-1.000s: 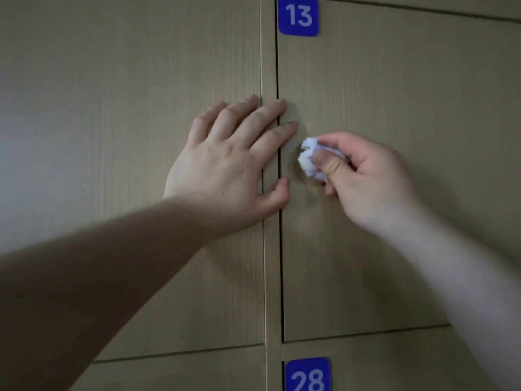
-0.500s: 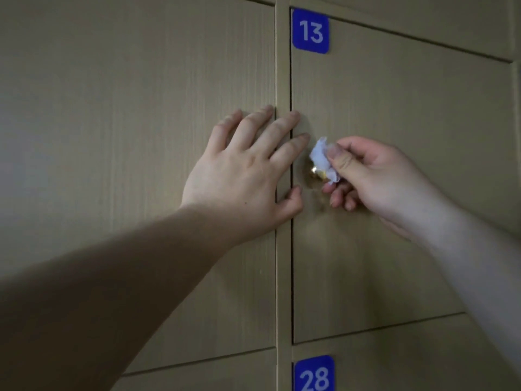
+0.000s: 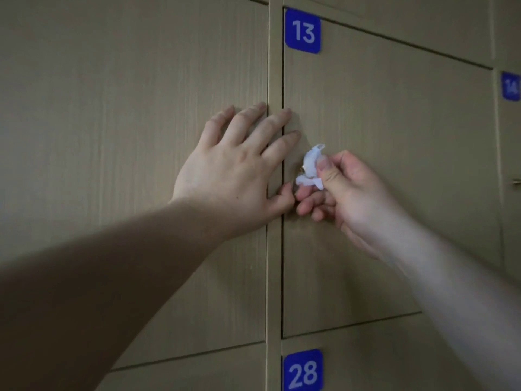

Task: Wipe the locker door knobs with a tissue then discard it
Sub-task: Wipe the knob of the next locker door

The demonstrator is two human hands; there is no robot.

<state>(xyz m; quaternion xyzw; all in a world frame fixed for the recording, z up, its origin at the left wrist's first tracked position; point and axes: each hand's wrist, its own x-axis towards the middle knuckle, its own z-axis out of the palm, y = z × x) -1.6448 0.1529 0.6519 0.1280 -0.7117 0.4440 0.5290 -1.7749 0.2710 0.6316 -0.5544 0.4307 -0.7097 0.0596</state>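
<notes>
Head view showed a wall of matte, wood-grain laminate lockers with flat rectangular doors parted by thin dark seams. Locker door 13 (image 3: 394,179) carried a glossy blue number plate (image 3: 303,31) with rounded corners at its upper left corner. A like plate marked 28 (image 3: 303,371) sat on the door below, and one marked 14 (image 3: 510,86) at the far right edge.

The left hand (image 3: 234,170) lay flat on the neighbouring door (image 3: 112,136), its fingers straight and spread apart. Two fingertips reached across the vertical divider strip (image 3: 275,66) onto door 13, and the thumb tip rested at the seam.

The right hand (image 3: 346,193) pinched a crumpled white tissue (image 3: 311,167) between thumb and forefinger, the other fingers loosely curled beneath it, close to the left thumb. The tissue was a soft, creased wad near the left edge of door 13, pressed against the door knob (image 3: 302,168), of which only a small brassy glint showed at the wad's left side. The tissue's long axis ran roughly up and down, tilted, with its upper tip pointing up and slightly right.

A second small metal knob (image 3: 516,182) stuck out at the right edge, below plate 14.
</notes>
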